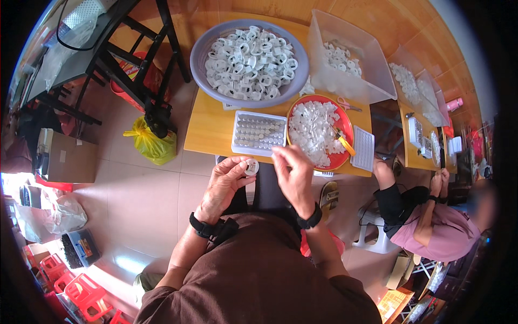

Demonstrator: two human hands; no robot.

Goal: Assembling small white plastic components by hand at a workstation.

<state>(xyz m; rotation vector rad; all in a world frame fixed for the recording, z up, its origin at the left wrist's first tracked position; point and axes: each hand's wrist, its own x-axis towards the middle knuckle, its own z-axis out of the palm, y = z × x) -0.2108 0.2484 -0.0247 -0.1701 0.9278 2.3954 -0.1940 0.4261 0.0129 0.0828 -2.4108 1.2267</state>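
My left hand (224,186) pinches a small white ring-shaped plastic part (251,167) between thumb and fingers, just in front of the wooden table's near edge (208,143). My right hand (294,175) is raised beside it with fingertips pinched together near the part; what it holds is too small to tell. Right behind my hands lies a white tray (258,133) filled with rows of small pieces. A red round dish (319,131) heaped with clear plastic bits sits to its right. A purple basin (249,62) full of white ring parts stands farther back.
A clear plastic bin (350,59) with more white parts stands at back right, with scissors (345,103) beside it. Another person (426,216) in pink sits to my right at a second table. A yellow bag (151,141) and a black frame (143,81) stand on the floor at left.
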